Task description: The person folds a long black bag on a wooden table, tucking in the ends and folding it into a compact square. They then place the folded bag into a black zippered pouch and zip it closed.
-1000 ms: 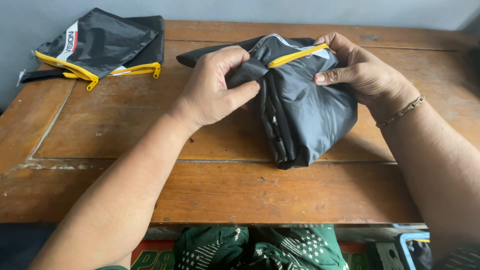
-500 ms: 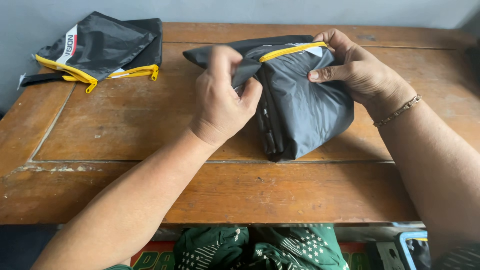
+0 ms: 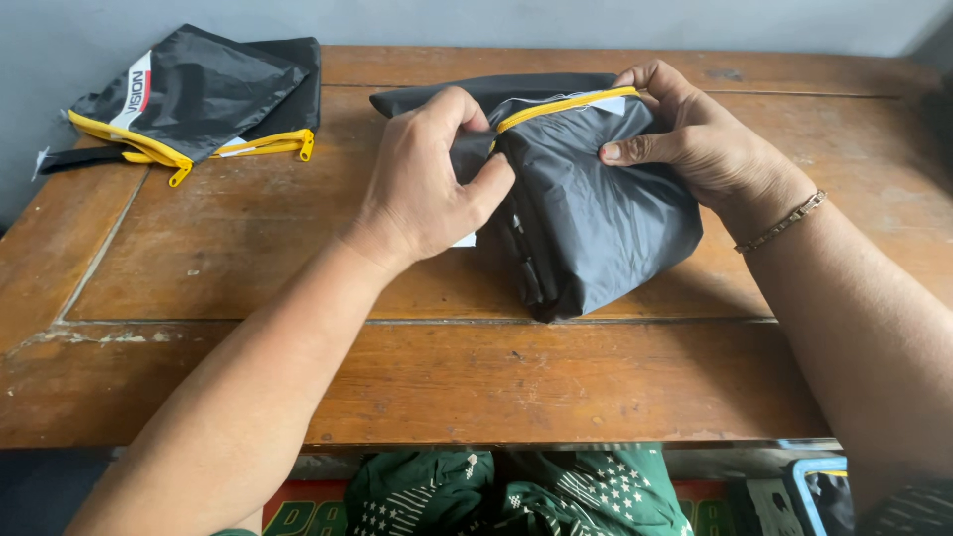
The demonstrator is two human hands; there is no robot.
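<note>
Two hands are in view, the left hand [image 3: 422, 189] and the right hand [image 3: 695, 139]; one bracelet [image 3: 784, 220] sits on the right wrist; one dark grey bundle [image 3: 586, 199] with a yellow zip lies between the hands; two flat black pouches [image 3: 199, 99] with yellow zips lie stacked at the far left corner; one wooden table [image 3: 397, 377] carries all of it; green cloth [image 3: 516, 491] with white stars shows below the table edge, its pieces too bunched to count.
</note>
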